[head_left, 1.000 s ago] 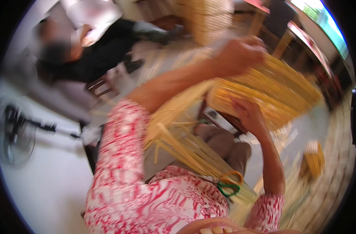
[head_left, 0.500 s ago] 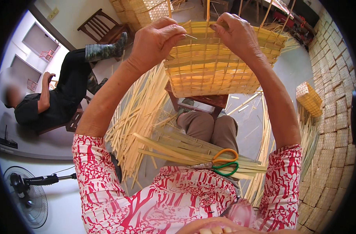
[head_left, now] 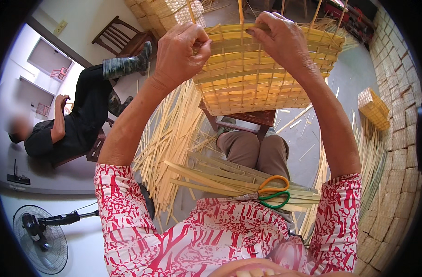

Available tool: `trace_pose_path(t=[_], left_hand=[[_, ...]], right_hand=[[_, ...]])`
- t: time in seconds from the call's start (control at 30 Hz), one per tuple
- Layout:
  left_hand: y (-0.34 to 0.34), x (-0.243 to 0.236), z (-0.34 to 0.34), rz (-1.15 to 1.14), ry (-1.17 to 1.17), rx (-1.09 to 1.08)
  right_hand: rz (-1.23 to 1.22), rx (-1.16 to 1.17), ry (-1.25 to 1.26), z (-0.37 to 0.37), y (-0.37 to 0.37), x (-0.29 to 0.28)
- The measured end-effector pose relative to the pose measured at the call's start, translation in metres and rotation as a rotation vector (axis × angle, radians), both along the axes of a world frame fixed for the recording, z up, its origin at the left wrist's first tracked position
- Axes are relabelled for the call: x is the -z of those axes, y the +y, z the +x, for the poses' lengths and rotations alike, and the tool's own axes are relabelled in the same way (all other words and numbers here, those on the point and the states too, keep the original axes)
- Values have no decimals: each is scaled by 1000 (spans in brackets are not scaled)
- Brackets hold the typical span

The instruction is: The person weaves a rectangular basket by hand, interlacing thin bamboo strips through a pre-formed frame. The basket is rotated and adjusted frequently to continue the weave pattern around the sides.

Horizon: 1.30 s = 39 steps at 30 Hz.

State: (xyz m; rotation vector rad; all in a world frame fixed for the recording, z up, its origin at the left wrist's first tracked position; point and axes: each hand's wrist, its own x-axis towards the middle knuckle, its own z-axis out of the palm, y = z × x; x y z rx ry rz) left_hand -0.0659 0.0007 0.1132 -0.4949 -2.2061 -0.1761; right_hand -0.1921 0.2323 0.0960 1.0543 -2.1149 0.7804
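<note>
My left hand is pinched on the upper edge of a yellow woven bamboo basket. My right hand grips the same edge to the right, fingers bent over a horizontal strip; upright stakes rise above the rim. The basket rests tilted at a small wooden stool beyond my knees. Across my lap lie flat bamboo strips and scissors with orange and green handles.
A person in dark clothes and boots sits at the left. A wooden chair is behind, a fan at lower left. Loose strips cover the floor. Stacked woven baskets line the right, beside a small basket.
My right hand has risen from lower on the basket to its top edge, and my left hand has moved left along it. The basket now faces me more squarely. The view has steadied.
</note>
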Motion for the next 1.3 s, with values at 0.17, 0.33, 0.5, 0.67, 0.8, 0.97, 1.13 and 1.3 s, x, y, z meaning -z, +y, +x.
trace_pose_path(t=[0.17, 0.33, 0.5, 0.67, 0.8, 0.97, 1.13, 1.3], left_hand=[[-2, -3, -2, -75, 61, -13], [-5, -3, -3, -188, 74, 20], [-9, -7, -2, -333, 53, 31], [-3, -7, -8, -468, 62, -59], [0, -3, -9, -482, 96, -91], [-10, -1, 6, 79, 1, 105], [-43, -7, 13, 408, -151, 20], [-58, 5, -1, 645, -499, 286]], right_hand=[[2, -2, 17, 6, -1, -3], [-5, -35, -85, 8, 4, -5], [-104, -129, 6, 27, 9, -22], [-89, -111, -70, 30, 11, -18], [-118, -85, -94, 30, 9, -16], [-101, -20, -103, 27, 6, -17], [-137, -53, -123, 28, 4, -18], [-114, -59, -157, 31, 7, -18]])
